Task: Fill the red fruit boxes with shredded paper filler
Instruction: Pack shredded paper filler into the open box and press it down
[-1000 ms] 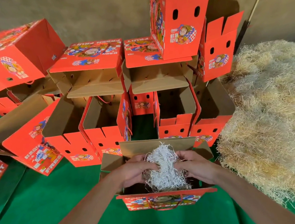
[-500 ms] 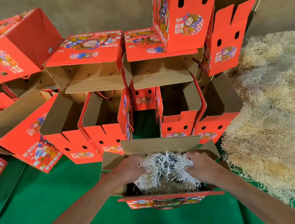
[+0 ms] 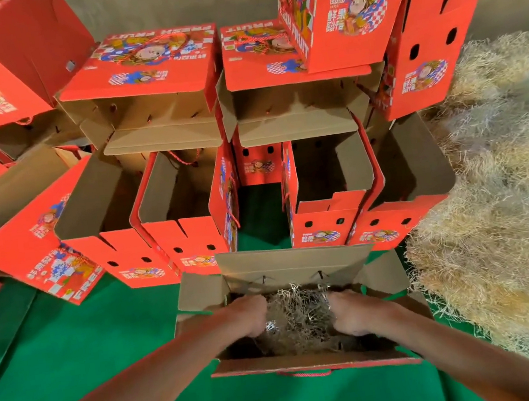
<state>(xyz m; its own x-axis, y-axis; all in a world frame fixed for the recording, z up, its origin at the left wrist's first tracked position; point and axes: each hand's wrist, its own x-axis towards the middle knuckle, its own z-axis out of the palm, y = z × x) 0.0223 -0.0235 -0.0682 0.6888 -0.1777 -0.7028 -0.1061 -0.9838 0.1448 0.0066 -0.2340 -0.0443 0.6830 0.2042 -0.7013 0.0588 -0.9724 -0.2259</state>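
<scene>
Both hands are down inside the open red fruit box (image 3: 313,362) at 6 o'clock, set apart from each other with a gap of filler between them. The left hand (image 3: 245,316) presses into the shredded paper filler (image 3: 299,316) from the 9 o'clock side of the box, its fingers curled downward into the strands; whether they actually clutch any cannot be told. The right hand (image 3: 353,314) does the same from the 3 o'clock side, knuckles up, fingertips hidden in the filler. The pale filler lies low inside the box, below its rim, between the 2 hands. The box's brown flaps stand open at 12, 9 and 3 o'clock, and a red cord handle shows along its near wall.

The box sits on a green surface (image 3: 107,346). Just beyond it, toward 12 o'clock, is a row of empty open boxes (image 3: 177,207) showing their brown insides. Stacked on those are more boxes lying on their sides (image 3: 146,65), printed "FRESH FRUIT", and 1 upright box (image 3: 346,7) at 1 o'clock rests on top. At 3 o'clock a large straw-coloured heap of loose filler (image 3: 503,204) lies beside the box, reaching close to its right flap.
</scene>
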